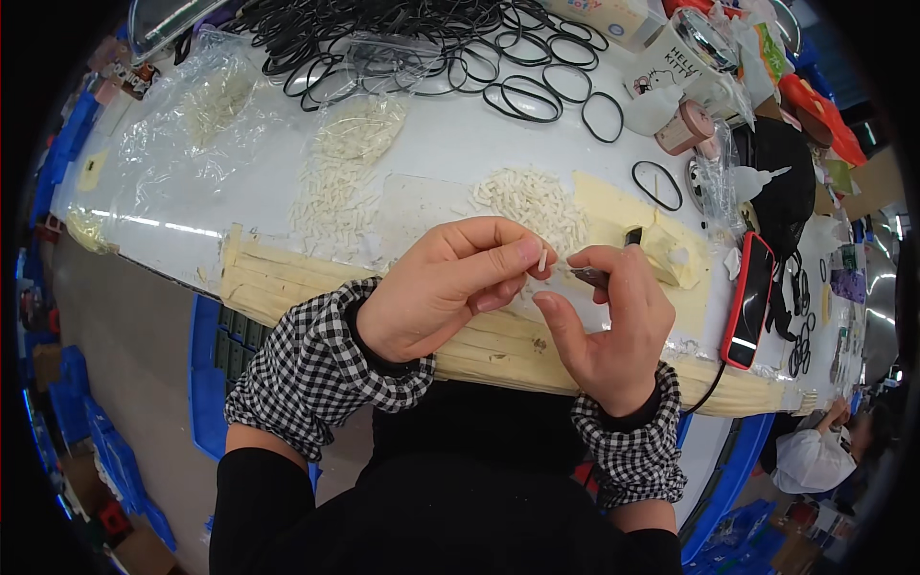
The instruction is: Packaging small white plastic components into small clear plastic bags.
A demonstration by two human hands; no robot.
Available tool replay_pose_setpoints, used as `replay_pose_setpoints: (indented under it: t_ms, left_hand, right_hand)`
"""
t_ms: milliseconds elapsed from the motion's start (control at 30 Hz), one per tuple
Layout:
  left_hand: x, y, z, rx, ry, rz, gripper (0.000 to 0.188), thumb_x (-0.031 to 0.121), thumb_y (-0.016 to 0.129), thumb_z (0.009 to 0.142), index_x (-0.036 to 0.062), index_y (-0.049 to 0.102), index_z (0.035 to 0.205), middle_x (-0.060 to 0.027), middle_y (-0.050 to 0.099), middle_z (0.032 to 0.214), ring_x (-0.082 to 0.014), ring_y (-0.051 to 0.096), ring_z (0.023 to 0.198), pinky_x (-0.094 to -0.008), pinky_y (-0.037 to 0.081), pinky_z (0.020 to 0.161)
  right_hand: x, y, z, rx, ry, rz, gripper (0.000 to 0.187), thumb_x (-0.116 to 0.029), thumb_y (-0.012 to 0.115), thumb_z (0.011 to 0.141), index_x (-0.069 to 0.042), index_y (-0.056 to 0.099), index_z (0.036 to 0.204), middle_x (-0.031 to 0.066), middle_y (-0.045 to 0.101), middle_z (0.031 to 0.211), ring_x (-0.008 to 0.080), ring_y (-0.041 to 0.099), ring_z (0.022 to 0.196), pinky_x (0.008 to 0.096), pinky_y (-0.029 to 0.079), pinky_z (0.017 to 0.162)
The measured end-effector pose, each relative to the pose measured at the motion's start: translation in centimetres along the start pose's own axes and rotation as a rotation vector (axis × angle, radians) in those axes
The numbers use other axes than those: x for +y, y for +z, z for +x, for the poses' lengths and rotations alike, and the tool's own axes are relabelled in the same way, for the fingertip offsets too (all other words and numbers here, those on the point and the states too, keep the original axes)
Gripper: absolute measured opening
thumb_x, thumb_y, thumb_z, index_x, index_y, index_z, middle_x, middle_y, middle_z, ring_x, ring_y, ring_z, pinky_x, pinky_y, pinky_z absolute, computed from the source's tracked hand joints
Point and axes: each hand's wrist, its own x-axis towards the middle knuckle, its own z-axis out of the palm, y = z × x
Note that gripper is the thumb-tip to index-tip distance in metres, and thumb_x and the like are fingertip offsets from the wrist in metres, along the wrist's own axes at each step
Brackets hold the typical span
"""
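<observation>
Over the front edge of the table, my left hand (458, 278) is closed in a pinch. Between its thumb and forefinger stands a small white tube-like piece (542, 260). My right hand (618, 321) is just to the right, its thumb and forefinger spread apart. A small dark grey metal piece (590, 277) lies against its curled fingers, pointing toward the left hand; its full shape is hidden. Directly behind the hands is a heap of similar white pieces (530, 196). A second pile of white pieces (335, 201) spills from a clear plastic bag (364, 125) farther left.
Black rubber-like loops (522, 99) cover the back of the table. To the right are a yellow tape roll (666, 257), a red-cased phone (748, 299) with a cable, and a white cup (666, 62). Yellowish tape (287, 283) covers the front edge. Another person (815, 460) is at far right.
</observation>
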Motion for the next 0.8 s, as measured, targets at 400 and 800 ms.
replay_pose_setpoints:
  t_ms: [400, 800]
  left_hand:
    - [-0.65, -0.55, 0.08, -0.086, 0.042, 0.025, 0.014, 0.015, 0.054, 0.097, 0.0025, 0.06, 0.099, -0.0002, 0.057, 0.085, -0.0048, 0.041, 0.068, -0.0175, 0.036, 0.06]
    - [-0.49, -0.5, 0.05, -0.075, 0.034, 0.089, 0.013, 0.015, 0.054, 0.096, 0.0031, 0.059, 0.098, 0.0003, 0.056, 0.083, -0.005, 0.043, 0.068, -0.0172, 0.036, 0.059]
  right_hand:
    - [0.59, 0.46, -0.36, -0.113, 0.077, -0.034, 0.037, -0.037, 0.07, 0.08, -0.007, 0.05, 0.072, 0.0045, 0.049, 0.061, 0.0217, 0.051, 0.052, 0.0318, 0.039, 0.045]
    - [0.6, 0.09, -0.29, -0.15, 0.072, -0.044, 0.037, -0.038, 0.07, 0.08, -0.007, 0.051, 0.069, 0.0036, 0.048, 0.059, 0.0205, 0.051, 0.051, 0.0311, 0.038, 0.045]
